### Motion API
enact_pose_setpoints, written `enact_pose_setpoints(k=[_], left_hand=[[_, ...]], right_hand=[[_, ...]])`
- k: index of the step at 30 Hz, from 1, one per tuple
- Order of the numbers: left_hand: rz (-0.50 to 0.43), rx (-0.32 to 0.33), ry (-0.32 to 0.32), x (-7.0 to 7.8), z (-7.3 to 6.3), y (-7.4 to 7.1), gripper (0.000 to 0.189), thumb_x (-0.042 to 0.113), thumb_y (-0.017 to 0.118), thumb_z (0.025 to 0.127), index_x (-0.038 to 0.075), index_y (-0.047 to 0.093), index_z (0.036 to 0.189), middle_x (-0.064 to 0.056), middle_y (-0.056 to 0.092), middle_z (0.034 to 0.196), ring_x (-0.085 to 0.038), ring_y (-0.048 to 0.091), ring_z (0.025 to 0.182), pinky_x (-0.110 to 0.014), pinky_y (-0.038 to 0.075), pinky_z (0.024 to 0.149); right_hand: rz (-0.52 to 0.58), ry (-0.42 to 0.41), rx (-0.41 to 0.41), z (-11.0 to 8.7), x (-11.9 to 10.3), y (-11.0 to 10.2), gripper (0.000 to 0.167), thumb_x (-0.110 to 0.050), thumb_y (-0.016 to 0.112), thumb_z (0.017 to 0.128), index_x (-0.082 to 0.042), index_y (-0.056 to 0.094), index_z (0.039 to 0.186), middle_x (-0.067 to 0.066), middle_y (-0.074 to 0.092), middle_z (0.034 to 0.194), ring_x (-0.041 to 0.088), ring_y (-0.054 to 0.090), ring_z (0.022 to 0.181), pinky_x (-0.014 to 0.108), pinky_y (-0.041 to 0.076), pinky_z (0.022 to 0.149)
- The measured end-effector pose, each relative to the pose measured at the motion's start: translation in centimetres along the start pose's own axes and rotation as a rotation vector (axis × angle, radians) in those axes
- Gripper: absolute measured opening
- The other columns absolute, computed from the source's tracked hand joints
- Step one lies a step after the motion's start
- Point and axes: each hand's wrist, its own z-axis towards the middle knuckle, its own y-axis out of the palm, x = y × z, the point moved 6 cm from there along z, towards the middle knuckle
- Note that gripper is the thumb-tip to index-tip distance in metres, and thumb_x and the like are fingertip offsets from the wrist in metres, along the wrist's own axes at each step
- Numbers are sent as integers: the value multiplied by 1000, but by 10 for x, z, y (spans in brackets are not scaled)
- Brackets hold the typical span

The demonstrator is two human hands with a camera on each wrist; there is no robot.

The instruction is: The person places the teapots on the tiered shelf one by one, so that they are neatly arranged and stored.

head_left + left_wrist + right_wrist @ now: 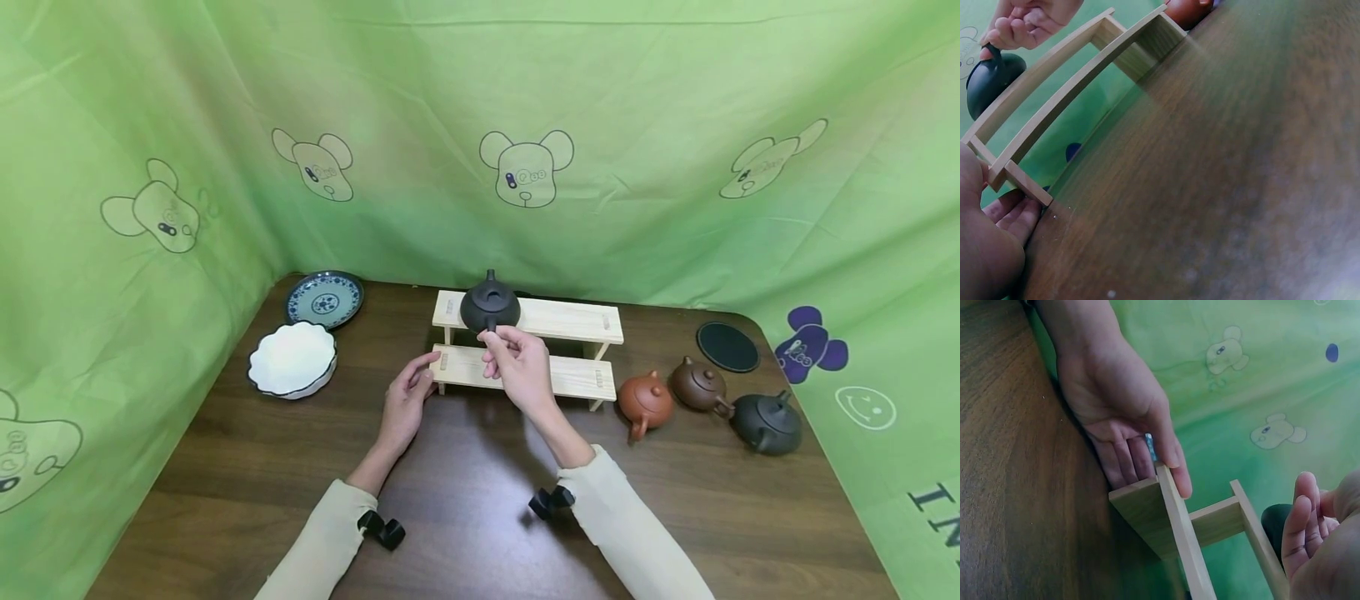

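On the wooden tabletop (450,525) stands a two-tier wooden shelf (570,318); the person's left hand (405,404) reaches forward and inward, its grip pinching the lower tier's left end, thumb above, fingers below; the right hand (522,371) extends over that lower tier, its grip closed on the handle of a black teapot (490,307); the teapot is at the upper tier's left end, spout pointing away; whether it touches the board cannot be told.
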Motion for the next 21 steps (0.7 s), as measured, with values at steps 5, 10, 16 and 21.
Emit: enact_pose_setpoints(k=[5, 10, 16, 21], left_hand=[[3, 1, 14, 3, -1, 1, 31, 19, 62, 116, 15, 74, 144, -14, 78, 133, -14, 71, 120, -28, 63, 99], [28, 13, -25, 15, -5, 3, 30, 16, 61, 115, 15, 75, 142, -14, 77, 135, -13, 71, 120, -25, 62, 98], [68, 24, -59, 44, -12, 12, 34, 7, 54, 116, 2, 68, 147, -25, 70, 144, -17, 68, 124, -31, 61, 105], [69, 26, -81, 43, -12, 12, 35, 4, 53, 117, 1, 67, 149, -24, 70, 144, -12, 67, 123, -31, 59, 107]], right_hand=[[0, -5, 2, 3, 3, 3, 20, -5, 69, 109, 14, 77, 110, 15, 71, 75, 7, 64, 55, 18, 56, 53], [-10, -5, 10, 6, 3, 6, 18, -6, 70, 109, 10, 78, 110, 23, 71, 79, 8, 65, 56, 18, 56, 53], [-6, 15, 24, 11, 3, 9, 19, -7, 70, 110, 10, 77, 112, 5, 70, 75, 8, 64, 56, 18, 54, 51], [-2, 29, 31, 14, 4, 11, 20, -8, 69, 110, 10, 78, 113, 0, 69, 73, 7, 63, 55, 17, 52, 50]])
